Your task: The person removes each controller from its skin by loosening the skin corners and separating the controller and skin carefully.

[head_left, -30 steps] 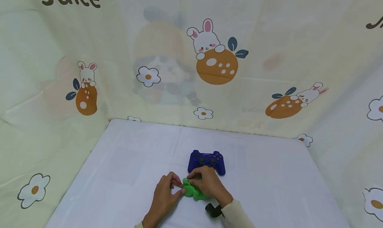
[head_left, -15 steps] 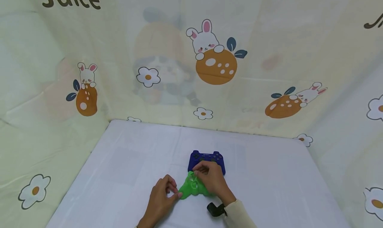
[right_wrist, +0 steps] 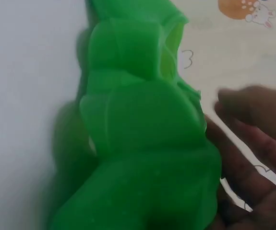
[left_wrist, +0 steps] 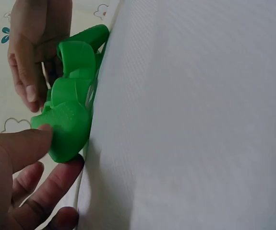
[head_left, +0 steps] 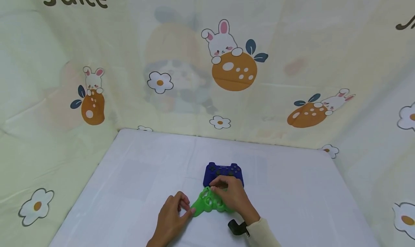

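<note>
A soft green controller cover point(head_left: 207, 202), with round openings, lies on the white table, its grips toward the person. My left hand point(head_left: 172, 216) pinches the tip of its left grip between thumb and fingers, also plain in the left wrist view, where the cover point(left_wrist: 70, 124) appears edge-on. My right hand point(head_left: 235, 196) is bent over the cover's far edge, fingertips at the rim. In the right wrist view, its fingers point(right_wrist: 246, 158) are beside the cover, partly hidden; whether they pinch it is unclear. A blue game controller point(head_left: 223, 170) lies just behind, partly covered by the right hand.
A black curved device point(head_left: 237, 227) is at the right wrist by the cream sleeve point(head_left: 264, 232). The white table point(head_left: 139, 167) extends to both sides. A cream curtain point(head_left: 181, 52) with rabbit and flower prints closes off the back and sides.
The green cover has gone from bunched under both hands to spread out, its openings visible. My left hand has moved left and toward the person; my right hand has shifted slightly right.
</note>
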A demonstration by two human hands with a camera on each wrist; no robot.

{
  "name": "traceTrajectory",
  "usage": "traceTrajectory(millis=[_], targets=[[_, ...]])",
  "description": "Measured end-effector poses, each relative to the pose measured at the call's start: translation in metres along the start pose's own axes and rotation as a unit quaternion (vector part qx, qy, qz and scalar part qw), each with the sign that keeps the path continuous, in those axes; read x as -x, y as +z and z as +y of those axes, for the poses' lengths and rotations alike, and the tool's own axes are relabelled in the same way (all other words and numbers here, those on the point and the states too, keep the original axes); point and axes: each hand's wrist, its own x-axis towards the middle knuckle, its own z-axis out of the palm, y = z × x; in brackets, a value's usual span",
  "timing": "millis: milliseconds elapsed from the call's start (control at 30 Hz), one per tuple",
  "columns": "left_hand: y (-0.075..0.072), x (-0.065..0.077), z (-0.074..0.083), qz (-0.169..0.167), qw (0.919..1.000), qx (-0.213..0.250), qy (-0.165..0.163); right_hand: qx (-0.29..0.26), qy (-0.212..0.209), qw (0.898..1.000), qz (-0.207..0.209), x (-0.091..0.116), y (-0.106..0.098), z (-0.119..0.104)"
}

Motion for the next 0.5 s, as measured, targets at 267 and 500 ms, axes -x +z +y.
traceTrajectory(millis=[267, 500], targets=[[-0.001, 0.000, 0.004, -0.003, 0.9996, -0.027, 0.012, 0.020, -0.010, 1.000, -0.015, 0.006, -0.001, 0.009], [-0.002, 0.002, 0.005, 0.032, 0.9981, -0.049, 0.020, -0.012, 0.014, 1.000, 0.015, 0.010, -0.006, 0.017]])
